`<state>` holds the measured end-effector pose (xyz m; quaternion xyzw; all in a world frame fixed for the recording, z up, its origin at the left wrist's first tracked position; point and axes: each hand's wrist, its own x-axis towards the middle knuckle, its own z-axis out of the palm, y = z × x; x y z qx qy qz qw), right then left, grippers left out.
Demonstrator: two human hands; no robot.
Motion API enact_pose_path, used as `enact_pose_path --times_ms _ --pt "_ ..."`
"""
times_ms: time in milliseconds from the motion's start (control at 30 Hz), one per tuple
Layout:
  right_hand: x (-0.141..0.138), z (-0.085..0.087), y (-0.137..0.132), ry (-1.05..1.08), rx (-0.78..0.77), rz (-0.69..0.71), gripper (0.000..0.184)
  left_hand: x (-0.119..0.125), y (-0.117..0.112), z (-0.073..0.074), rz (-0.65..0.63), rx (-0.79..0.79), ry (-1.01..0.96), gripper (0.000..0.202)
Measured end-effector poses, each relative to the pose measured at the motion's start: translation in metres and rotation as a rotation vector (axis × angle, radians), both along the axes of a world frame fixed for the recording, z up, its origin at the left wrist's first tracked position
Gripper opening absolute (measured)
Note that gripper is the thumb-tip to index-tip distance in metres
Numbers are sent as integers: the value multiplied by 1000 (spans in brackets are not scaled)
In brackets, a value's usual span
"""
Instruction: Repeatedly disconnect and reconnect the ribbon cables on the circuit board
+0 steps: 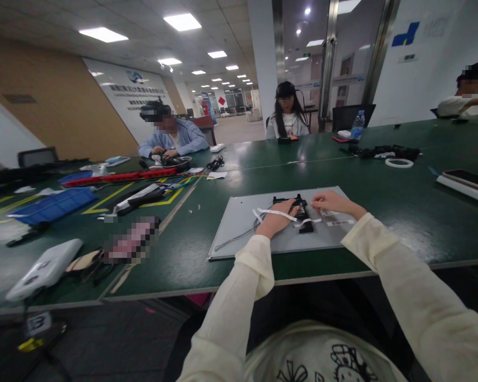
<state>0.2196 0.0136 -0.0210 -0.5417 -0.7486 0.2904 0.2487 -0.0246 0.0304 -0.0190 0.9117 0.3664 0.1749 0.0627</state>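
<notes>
White and rounded, a device (43,269) lies by the bench's (175,268) near edge. Rightward, a grey panel (239,212) carries a cable (237,237) reaching towards its near left corner. The left hand (278,217) lies over the black part (302,212), nearer the panel's far edge, its grip hidden from me. White strips (281,214) cross there. By the far right corner, the right hand (327,202) has its fingertips pressed together.

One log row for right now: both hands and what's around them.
left hand: over black part | right hand: beside it, grip unclear | under: grey panel | near: white strips, grey cable
</notes>
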Motion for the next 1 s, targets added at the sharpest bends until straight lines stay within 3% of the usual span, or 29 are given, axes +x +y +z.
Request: enact_pose_path --times_ms 367,1000 --pt "-6 9 -16 -39 -66 209 36 3 -1 0 25 1 -42 43" --pt "-11 9 -16 60 -139 266 39 3 -1 0 57 26 41 43"
